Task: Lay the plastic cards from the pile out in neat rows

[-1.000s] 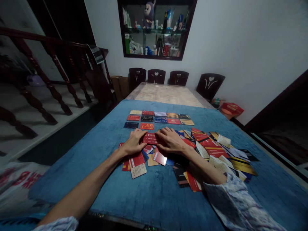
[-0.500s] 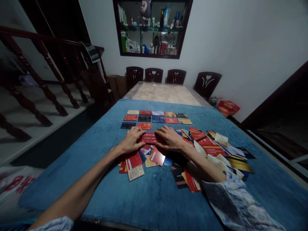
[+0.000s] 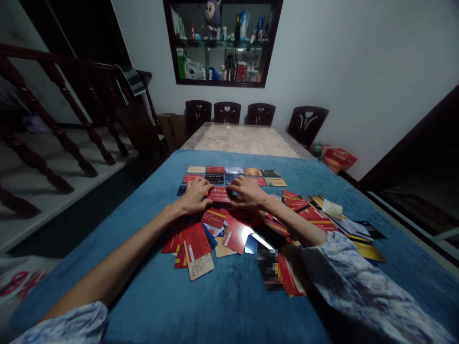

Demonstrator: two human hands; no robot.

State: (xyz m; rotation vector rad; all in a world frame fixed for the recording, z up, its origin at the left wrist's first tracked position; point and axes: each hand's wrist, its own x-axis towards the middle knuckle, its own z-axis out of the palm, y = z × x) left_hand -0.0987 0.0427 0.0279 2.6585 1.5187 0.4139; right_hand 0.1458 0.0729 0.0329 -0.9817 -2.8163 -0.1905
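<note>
A red card (image 3: 218, 195) with pale print is held level between my two hands, over the near side of the laid-out cards. My left hand (image 3: 193, 197) grips its left end, with thumb and fingers at the edges. The right end is pinched by my right hand (image 3: 248, 193), whose fingers are bent. Just beyond lie rows of cards, among them a black card (image 3: 214, 179), a gold card (image 3: 253, 172) and a cream card (image 3: 196, 169). My hands partly hide the nearest row. Closer to me, a loose heap holds a red card with a white strip (image 3: 197, 241).
A second pile of mixed cards (image 3: 310, 212) spreads to the right, beside my right forearm. Blue cloth (image 3: 150, 282) covers the near table. Farther off are a bare tabletop (image 3: 247, 141), dark chairs (image 3: 227, 112) and a wall cabinet (image 3: 220, 85). A wooden railing (image 3: 68, 138) runs along the left.
Both hands have moved forward with the red card, away from the heap and over the nearest row of cards. More of the heap now shows. The view has shifted slightly.
</note>
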